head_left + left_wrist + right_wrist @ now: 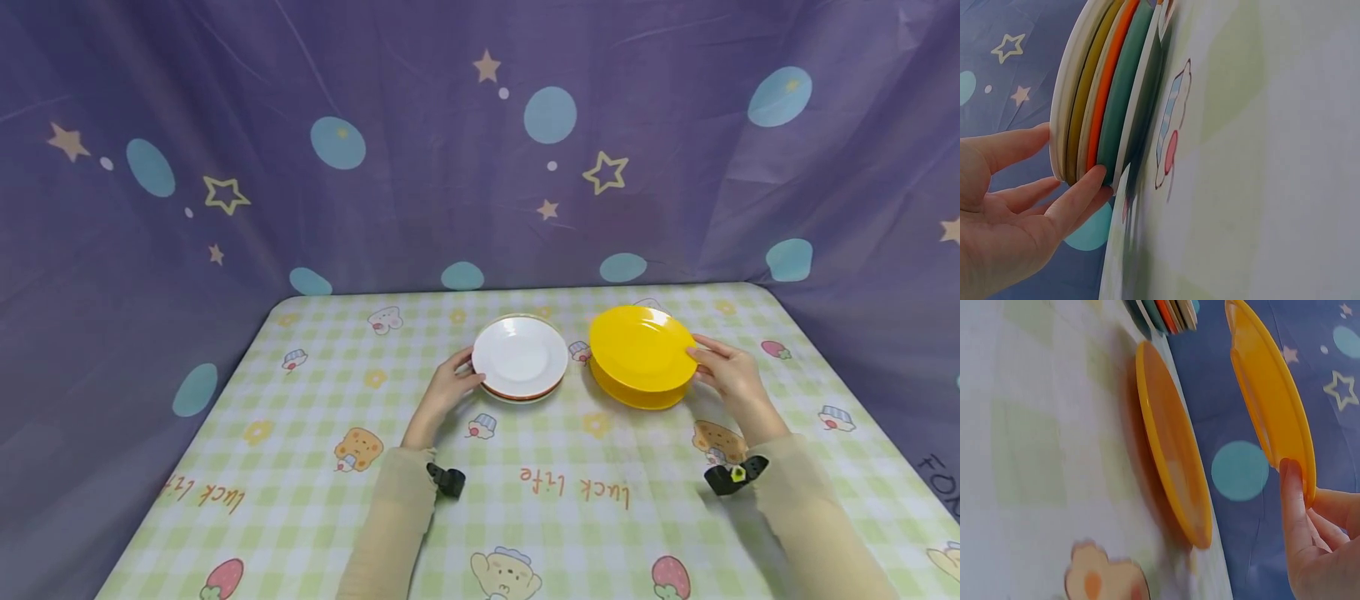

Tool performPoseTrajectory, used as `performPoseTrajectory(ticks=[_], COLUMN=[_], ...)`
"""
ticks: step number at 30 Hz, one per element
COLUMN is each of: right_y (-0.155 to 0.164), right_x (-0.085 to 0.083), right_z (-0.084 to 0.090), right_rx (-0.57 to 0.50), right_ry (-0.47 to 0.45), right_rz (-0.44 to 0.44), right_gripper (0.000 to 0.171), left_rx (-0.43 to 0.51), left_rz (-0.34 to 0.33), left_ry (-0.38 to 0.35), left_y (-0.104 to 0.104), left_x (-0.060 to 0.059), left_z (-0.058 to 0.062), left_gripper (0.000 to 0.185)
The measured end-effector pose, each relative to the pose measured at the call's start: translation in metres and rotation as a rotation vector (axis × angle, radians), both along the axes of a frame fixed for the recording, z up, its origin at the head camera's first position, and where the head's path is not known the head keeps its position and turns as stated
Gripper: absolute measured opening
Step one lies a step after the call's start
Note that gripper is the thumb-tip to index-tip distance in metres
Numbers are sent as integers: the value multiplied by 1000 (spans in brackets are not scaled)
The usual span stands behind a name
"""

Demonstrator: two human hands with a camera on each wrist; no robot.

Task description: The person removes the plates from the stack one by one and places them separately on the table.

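My right hand (731, 375) pinches the near right rim of a yellow plate (641, 346). This plate is raised and tilted over a second yellow plate (637, 396), which lies on the table; the right wrist view shows a gap between the raised plate (1279, 394) and the lower plate (1172, 450). To the left stands a stack of round plates with a white plate (520, 357) on top. Below it, the left wrist view shows olive, cream, orange (1110, 78) and green (1125, 94) edges. Fingers of my left hand (447, 385) touch the stack's left side, fairly straight.
A checked tablecloth (315, 533) with printed cakes, flowers and lettering covers the table. Behind the table's far edge hangs a purple curtain (420, 208) with stars and blue spots. The white-topped stack and the yellow plates stand a short gap apart.
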State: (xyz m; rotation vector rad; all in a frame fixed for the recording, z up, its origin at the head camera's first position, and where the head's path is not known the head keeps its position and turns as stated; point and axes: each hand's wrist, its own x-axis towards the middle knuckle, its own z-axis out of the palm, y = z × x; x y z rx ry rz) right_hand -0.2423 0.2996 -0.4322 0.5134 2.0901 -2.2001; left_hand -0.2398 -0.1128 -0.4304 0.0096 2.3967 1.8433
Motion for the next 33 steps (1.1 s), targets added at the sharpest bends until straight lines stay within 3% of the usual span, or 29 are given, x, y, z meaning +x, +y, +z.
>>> performPoseTrajectory(ticks=[6,12,20,22,24,33], right_y=[31,52,56,58,56,74], right_x=[-9,-10,7,9,14,14], right_z=[-24,-34,-8,-6,3,2], right_rx=[-38,-30,-97,-113,-136,-179], right_ry=[14,73,18,11,-1,3], right_rz=[-50,-56,-97,-109,-117,-104], right_gripper=[43,33,37,21,17,14], left_rx=[-7,-20,-18,-18,-15,-9], left_rz=[9,26,25,22,23,27], left_ry=[-2,-10,-5,-3,-3,-4], left_y=[1,1,1,1,1,2], left_x=[0,1,1,1,2,1], left_z=[-1,0,0,0,1,1], left_gripper=[58,60,59,59,59,58])
